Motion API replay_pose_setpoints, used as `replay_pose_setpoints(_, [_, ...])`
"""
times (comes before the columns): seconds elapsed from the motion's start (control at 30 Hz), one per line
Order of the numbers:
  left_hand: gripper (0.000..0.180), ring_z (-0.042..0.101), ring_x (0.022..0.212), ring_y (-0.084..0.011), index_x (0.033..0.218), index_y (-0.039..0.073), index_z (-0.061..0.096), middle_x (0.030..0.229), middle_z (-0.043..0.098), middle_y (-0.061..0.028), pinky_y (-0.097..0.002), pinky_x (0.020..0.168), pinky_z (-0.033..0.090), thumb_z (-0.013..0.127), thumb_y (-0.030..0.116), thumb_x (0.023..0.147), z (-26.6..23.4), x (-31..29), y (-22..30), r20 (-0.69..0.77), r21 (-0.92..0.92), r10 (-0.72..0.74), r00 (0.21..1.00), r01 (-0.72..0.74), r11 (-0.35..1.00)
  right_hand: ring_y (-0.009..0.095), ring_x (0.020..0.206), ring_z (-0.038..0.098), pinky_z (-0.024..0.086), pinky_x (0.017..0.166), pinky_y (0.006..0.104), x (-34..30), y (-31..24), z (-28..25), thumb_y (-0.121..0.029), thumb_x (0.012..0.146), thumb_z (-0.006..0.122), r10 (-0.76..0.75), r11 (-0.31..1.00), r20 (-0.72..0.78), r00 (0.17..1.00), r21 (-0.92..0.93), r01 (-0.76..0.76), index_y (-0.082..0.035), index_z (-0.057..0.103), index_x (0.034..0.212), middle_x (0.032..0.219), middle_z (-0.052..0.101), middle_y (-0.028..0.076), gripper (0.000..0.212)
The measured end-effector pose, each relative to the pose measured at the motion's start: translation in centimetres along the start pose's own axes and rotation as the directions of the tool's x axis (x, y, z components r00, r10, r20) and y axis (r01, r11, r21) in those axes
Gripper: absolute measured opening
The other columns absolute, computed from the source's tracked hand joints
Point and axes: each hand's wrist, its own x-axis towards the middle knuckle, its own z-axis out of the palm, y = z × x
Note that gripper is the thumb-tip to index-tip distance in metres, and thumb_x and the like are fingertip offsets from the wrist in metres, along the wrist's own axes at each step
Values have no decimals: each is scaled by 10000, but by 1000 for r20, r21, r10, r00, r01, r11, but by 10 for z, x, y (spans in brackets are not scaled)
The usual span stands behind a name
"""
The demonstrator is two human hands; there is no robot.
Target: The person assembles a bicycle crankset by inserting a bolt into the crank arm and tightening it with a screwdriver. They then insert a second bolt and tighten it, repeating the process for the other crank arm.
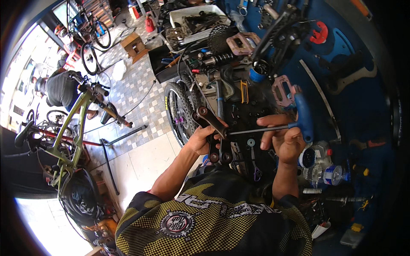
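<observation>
My left hand [200, 140] is closed around a dark bicycle suspension link [210, 120] with round pivot holes at its ends. Its lower arms, with two more pivots, hang below my fingers. A T-handle hex key [260, 130] with a blue grip reaches from the right, and its thin tip meets the link near the middle pivot. My right hand [284, 141] holds this key where the shaft joins the handle, with some fingers loosely spread along the shaft. Whether the tip sits inside a bolt is too small to tell.
Ahead lies a cluttered workbench with a hammer [220, 100], pink pedals [282, 90], a white basket [200, 17] and a cassette [222, 40]. Plastic bottles [329, 174] are at right. Left are bicycle wheels [173, 106], a green bike frame [79, 128] and a bending person [64, 87].
</observation>
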Motion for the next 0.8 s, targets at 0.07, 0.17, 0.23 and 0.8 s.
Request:
replay_pose_setpoints(0.07, [442,536,765,-64,1258,22,620,819,549,20,-269,678,511,762,327,972,1,-4,9,0,46,-16,1000,16,999,201,590,698,551,515,243,9,-2,8,-397,1037,678,-74,982,-37,997,-176,66,7,30,1664,1075,751,285,988])
replay_pose_setpoints(0.17, [476,540,753,-51,1269,27,612,835,561,31,-273,593,521,776,349,960,-2,-8,11,31,59,-32,999,30,998,192,718,713,546,567,228,15,2,4,-327,968,792,-223,888,13,975,-411,208,-24,65,1675,1318,649,302,1059])
replay_pose_setpoints(0.23, [482,533,742,-56,1275,14,607,822,538,32,-281,573,516,769,346,965,0,-13,12,-83,71,-17,996,23,997,178,807,714,546,607,227,29,8,-12,-297,934,839,-428,691,220,876,-545,475,-26,127,1673,1454,559,301,1062])
replay_pose_setpoints(0.8, [311,499,791,-100,1240,-10,685,845,532,6,-302,625,465,717,212,1025,-36,-34,73,-63,255,153,986,-132,958,153,644,632,536,653,310,43,-66,-23,-124,953,735,514,434,96,852,-886,-162,-46,630,1438,958,694,120,503])
